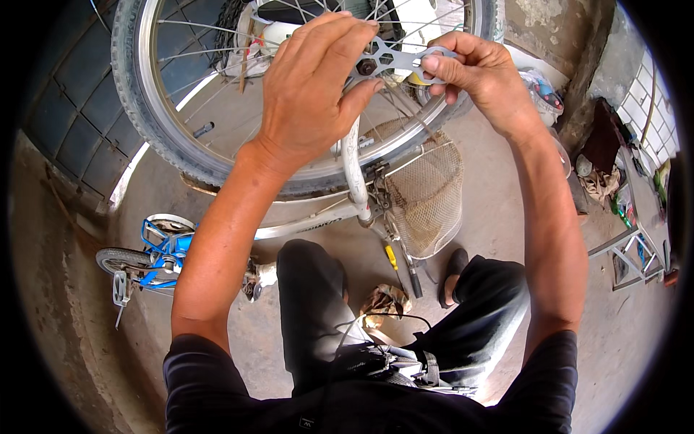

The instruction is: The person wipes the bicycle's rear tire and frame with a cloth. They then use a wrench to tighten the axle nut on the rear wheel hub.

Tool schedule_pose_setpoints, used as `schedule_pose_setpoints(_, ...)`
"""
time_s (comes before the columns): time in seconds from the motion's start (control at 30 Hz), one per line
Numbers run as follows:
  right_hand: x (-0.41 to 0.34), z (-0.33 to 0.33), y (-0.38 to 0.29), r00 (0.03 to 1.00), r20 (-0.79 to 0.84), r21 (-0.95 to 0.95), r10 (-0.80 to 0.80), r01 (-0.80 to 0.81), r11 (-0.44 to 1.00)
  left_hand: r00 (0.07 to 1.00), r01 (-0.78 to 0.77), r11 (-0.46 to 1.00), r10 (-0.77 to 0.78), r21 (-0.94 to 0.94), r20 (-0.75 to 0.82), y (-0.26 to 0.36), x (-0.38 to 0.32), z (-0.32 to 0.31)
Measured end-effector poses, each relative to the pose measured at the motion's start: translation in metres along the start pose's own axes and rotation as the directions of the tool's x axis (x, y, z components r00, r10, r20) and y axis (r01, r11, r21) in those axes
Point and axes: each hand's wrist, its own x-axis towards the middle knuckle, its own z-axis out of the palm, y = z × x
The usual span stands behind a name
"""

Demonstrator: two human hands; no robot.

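A bicycle wheel (149,130) with a knobbly tyre stands before me in a white fork (353,163). My right hand (477,76) pinches one end of a flat, grey multi-hole bicycle spanner (400,59) between thumb and fingers. The spanner's other end lies at the axle nut (367,66). My left hand (314,92) is spread beside the nut, fingertips and thumb around the spanner's far end; whether it presses on the spanner cannot be told. Below the wheel are the white frame tube (309,221) and a wire mesh basket (428,200).
A yellow-handled screwdriver (391,257) and a crumpled cloth (387,301) lie between my legs. At left is a small blue bicycle (157,255). A metal-framed stand (631,249) and a bucket of odds and ends (545,103) are at right.
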Motion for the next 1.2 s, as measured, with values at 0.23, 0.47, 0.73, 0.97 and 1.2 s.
schedule_pose_setpoints(0.23,-0.016,0.029,0.027,0.982,0.026,0.206,0.185,-0.186,0.961,1.0,-0.023,1.0,0.023,0.01,-0.005,-0.003,0.0,0.003)
schedule_pose_setpoints(0.47,-0.023,0.041,0.033,0.977,0.034,0.266,0.212,-0.213,0.94,1.0,-0.013,1.0,0.013,-0.006,0.009,-0.002,0.0,0.001)
schedule_pose_setpoints(0.73,0.001,0.001,0.003,0.995,0.033,-0.134,0.094,-0.089,0.987,0.998,-0.035,0.999,0.035,0.011,-0.049,0.004,0.003,0.001)
schedule_pose_setpoints(0.97,0.012,-0.009,-0.002,0.994,0.099,-0.252,0.047,-0.021,0.967,0.997,-0.061,0.998,0.063,0.03,-0.052,0.002,0.002,0.0)
schedule_pose_setpoints(1.2,-0.022,0.032,0.024,0.958,0.115,0.08,0.264,-0.274,0.958,0.997,-0.069,0.998,0.069,0.011,-0.027,0.004,0.004,0.0)
